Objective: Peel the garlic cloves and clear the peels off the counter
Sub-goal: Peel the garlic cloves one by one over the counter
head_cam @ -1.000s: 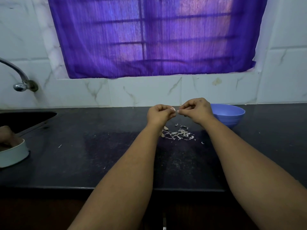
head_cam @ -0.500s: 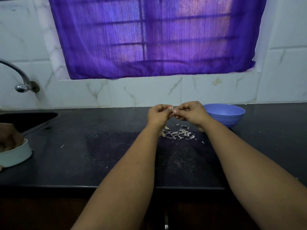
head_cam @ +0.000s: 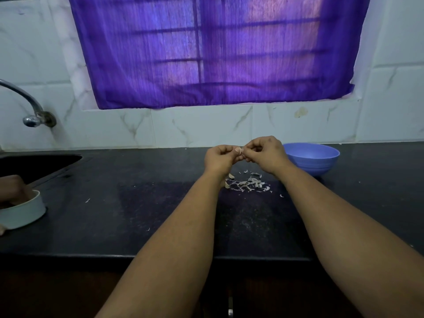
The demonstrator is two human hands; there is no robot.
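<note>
Both hands meet above the dark counter [head_cam: 137, 214], near its back edge. My left hand [head_cam: 221, 158] pinches a small pale garlic clove [head_cam: 238, 150] between thumb and curled fingers. My right hand [head_cam: 266, 152] has its fingertips pinched on the same clove, at its skin. Under the hands lies a loose heap of whitish garlic peels [head_cam: 246, 183] on the counter. A few stray flakes lie around it. Most of the clove is hidden by the fingers.
A blue bowl [head_cam: 313, 158] stands just right of my right hand. At the far left sit a sink [head_cam: 34, 164], a tap [head_cam: 29, 104] and a white round container [head_cam: 23, 210] with another person's hand [head_cam: 12, 188] at it. A tiled wall and purple curtain back the counter.
My right hand has shifted slightly left and closer onto the clove. The left hand has stayed almost still. The hand at the white container has moved a little.
</note>
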